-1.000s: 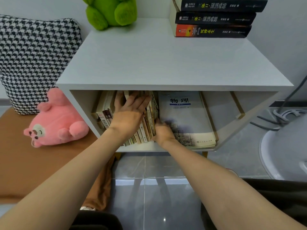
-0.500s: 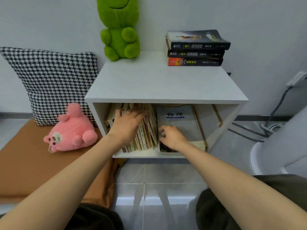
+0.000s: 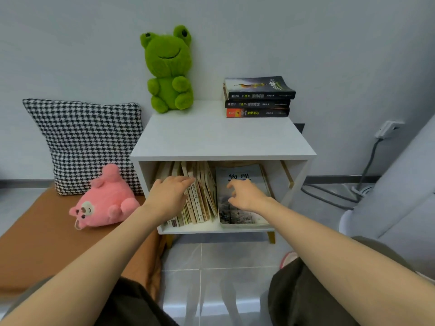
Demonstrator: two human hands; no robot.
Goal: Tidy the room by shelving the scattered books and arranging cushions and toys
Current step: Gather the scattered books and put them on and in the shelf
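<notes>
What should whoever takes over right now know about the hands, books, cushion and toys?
Left hand: flat against the upright books in the cabinet shelf.
Right hand: loosely curled before the physics textbook beside them, gripping nothing; contact unclear.
On top: green frog plush, stack of three books.
Pink plush lies on its side before the houndstooth cushion.
Done: most books shelved.
Left: probably shelve the stack, right the pink plush.
</notes>
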